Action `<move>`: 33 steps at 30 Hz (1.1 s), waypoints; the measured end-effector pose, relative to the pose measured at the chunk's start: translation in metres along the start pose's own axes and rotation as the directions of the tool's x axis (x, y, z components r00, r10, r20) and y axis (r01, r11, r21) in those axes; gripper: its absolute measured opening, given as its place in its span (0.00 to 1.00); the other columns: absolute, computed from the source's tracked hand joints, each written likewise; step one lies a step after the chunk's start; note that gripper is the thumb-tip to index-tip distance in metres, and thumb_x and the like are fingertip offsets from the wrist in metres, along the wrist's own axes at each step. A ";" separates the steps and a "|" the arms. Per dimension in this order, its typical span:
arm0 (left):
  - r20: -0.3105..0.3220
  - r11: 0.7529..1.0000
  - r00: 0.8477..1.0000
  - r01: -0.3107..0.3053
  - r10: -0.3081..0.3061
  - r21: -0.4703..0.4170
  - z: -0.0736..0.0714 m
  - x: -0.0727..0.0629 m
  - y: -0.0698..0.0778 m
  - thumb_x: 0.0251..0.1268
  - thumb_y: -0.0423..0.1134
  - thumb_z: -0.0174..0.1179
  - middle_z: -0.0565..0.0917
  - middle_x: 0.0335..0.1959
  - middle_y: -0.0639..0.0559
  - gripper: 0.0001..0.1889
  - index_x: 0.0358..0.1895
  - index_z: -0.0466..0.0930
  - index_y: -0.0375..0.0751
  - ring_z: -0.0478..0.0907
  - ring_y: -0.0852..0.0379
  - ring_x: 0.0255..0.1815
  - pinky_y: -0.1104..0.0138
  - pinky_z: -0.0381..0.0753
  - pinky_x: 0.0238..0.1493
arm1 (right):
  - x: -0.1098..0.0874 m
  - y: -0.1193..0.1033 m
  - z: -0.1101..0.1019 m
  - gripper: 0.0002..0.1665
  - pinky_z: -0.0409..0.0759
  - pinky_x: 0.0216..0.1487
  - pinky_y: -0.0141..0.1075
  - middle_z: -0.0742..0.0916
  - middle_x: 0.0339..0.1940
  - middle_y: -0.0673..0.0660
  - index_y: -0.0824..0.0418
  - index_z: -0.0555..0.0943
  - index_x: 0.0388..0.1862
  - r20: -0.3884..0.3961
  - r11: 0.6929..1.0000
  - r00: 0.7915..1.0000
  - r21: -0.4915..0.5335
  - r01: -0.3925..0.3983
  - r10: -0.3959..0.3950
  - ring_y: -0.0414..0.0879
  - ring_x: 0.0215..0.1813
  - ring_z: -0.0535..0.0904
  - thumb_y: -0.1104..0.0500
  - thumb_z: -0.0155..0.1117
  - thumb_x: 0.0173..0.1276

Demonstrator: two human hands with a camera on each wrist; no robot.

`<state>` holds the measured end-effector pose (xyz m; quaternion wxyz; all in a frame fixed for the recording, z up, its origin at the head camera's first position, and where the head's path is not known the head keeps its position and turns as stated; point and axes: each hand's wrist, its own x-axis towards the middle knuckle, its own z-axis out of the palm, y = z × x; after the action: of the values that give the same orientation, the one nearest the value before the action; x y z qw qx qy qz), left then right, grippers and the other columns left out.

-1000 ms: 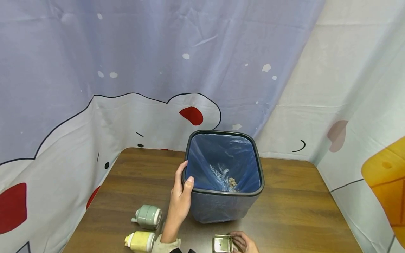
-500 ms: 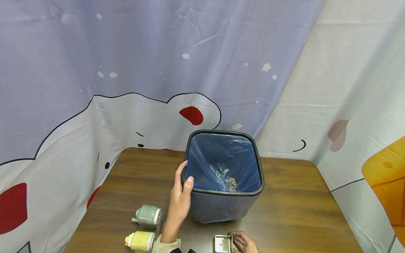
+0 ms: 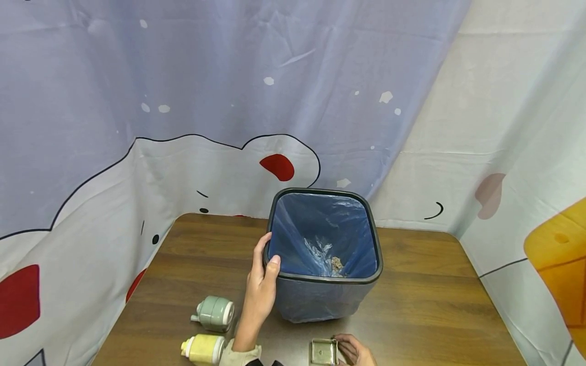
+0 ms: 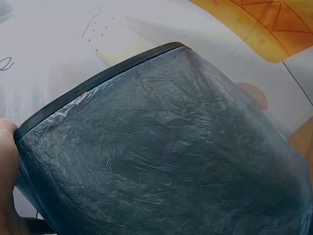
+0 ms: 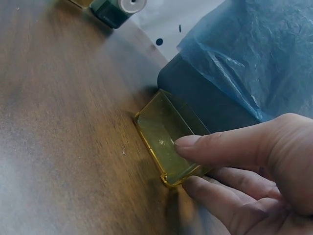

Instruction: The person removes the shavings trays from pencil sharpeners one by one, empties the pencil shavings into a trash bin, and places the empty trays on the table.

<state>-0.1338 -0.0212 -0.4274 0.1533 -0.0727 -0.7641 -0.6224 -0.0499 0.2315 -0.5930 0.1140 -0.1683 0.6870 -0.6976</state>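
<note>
My left hand [image 3: 261,292] grips the near left corner of a square waste bin [image 3: 327,300], its thumb over the dark rim and its fingers on the outer left side. A thin blue liner [image 4: 142,147] covers the bin's wall. In front of the bin, my right hand [image 3: 355,351] holds a small see-through yellowish box [image 3: 324,352] by its right side. The right wrist view shows the thumb [image 5: 215,147] inside the open box [image 5: 164,139] and fingers on its outer wall. Inside the bin, at the bottom, lies a small tan clump [image 3: 336,264].
To the left on the wooden table [image 3: 421,305] lie a green rounded object [image 3: 214,313] with a pale end and a similar yellow one [image 3: 204,349]. A printed cloth [image 3: 229,76] hangs behind the table and along its sides.
The small box has shifted very slightly right with my right hand, and the bright reflection inside it has dimmed. The left hand and the bin stay in place.
</note>
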 end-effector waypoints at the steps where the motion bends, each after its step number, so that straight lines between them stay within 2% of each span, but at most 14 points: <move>1: 0.000 1.000 1.000 0.002 -0.002 0.002 0.000 0.000 0.000 0.69 0.48 0.45 0.74 0.57 0.45 0.24 0.67 0.55 0.68 0.70 0.52 0.52 0.49 0.67 0.51 | 0.000 0.001 0.000 0.34 0.70 0.53 0.27 0.67 0.50 0.88 0.90 0.59 0.50 0.000 1.000 1.000 -0.016 0.023 -0.023 0.29 0.56 0.70 0.74 0.65 0.51; 5: 0.002 1.000 1.000 0.014 -0.014 0.010 0.000 -0.001 0.000 0.69 0.49 0.45 0.74 0.57 0.45 0.24 0.67 0.54 0.70 0.71 0.51 0.51 0.48 0.67 0.51 | 0.000 0.003 0.000 0.31 0.67 0.54 0.23 0.67 0.47 0.89 0.89 0.61 0.49 -0.003 0.991 0.996 -0.092 0.094 -0.094 0.29 0.56 0.69 0.77 0.64 0.49; 13: 0.002 1.000 1.000 0.019 -0.019 0.007 0.000 -0.001 0.000 0.69 0.49 0.45 0.72 0.60 0.48 0.24 0.67 0.54 0.70 0.71 0.51 0.54 0.48 0.67 0.52 | 0.000 0.001 0.001 0.31 0.68 0.52 0.23 0.69 0.47 0.88 0.88 0.62 0.49 -0.028 0.988 0.998 -0.143 0.054 -0.058 0.28 0.55 0.70 0.75 0.65 0.50; 16: 0.002 1.000 1.000 0.017 -0.017 0.002 0.000 -0.001 0.000 0.69 0.49 0.45 0.71 0.60 0.50 0.24 0.67 0.54 0.70 0.71 0.51 0.55 0.48 0.67 0.52 | 0.000 -0.002 0.001 0.33 0.71 0.52 0.27 0.69 0.48 0.87 0.87 0.62 0.50 -0.029 0.988 0.999 -0.153 0.032 -0.036 0.28 0.54 0.69 0.73 0.67 0.50; 20: 0.004 1.000 1.000 0.018 -0.018 -0.003 0.001 -0.001 0.001 0.69 0.49 0.45 0.72 0.59 0.49 0.24 0.67 0.54 0.70 0.70 0.51 0.53 0.48 0.67 0.52 | 0.000 -0.003 0.001 0.35 0.75 0.51 0.41 0.69 0.48 0.87 0.87 0.62 0.51 -0.026 0.984 0.999 -0.175 0.024 -0.029 0.28 0.54 0.70 0.71 0.69 0.50; 23: 0.007 1.000 1.000 0.010 -0.010 -0.009 0.001 0.000 0.000 0.69 0.49 0.45 0.73 0.58 0.48 0.24 0.67 0.54 0.69 0.70 0.51 0.52 0.49 0.67 0.52 | 0.000 0.001 0.001 0.34 0.75 0.51 0.40 0.70 0.46 0.86 0.86 0.63 0.50 -0.017 0.973 0.994 -0.208 0.100 -0.106 0.30 0.55 0.71 0.72 0.69 0.48; 27: 0.009 1.000 1.000 -0.006 0.006 -0.015 0.001 0.001 -0.001 0.70 0.48 0.45 0.72 0.58 0.48 0.25 0.68 0.55 0.67 0.70 0.52 0.51 0.50 0.67 0.52 | 0.002 0.010 -0.002 0.32 0.72 0.52 0.28 0.71 0.42 0.84 0.87 0.63 0.47 0.014 0.946 0.971 -0.223 0.236 -0.239 0.32 0.55 0.72 0.77 0.68 0.46; 33: 0.002 1.000 1.000 -0.009 0.009 -0.005 0.001 0.001 -0.002 0.69 0.48 0.46 0.70 0.61 0.50 0.25 0.67 0.55 0.67 0.70 0.51 0.53 0.48 0.67 0.52 | 0.003 0.017 -0.004 0.30 0.71 0.53 0.26 0.71 0.42 0.81 0.87 0.62 0.47 0.059 0.913 0.940 -0.223 0.341 -0.337 0.32 0.56 0.71 0.82 0.64 0.45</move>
<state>-0.1353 -0.0208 -0.4292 0.1553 -0.0773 -0.7624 -0.6234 -0.0551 0.2337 -0.6097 -0.0222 -0.3038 0.7224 -0.6207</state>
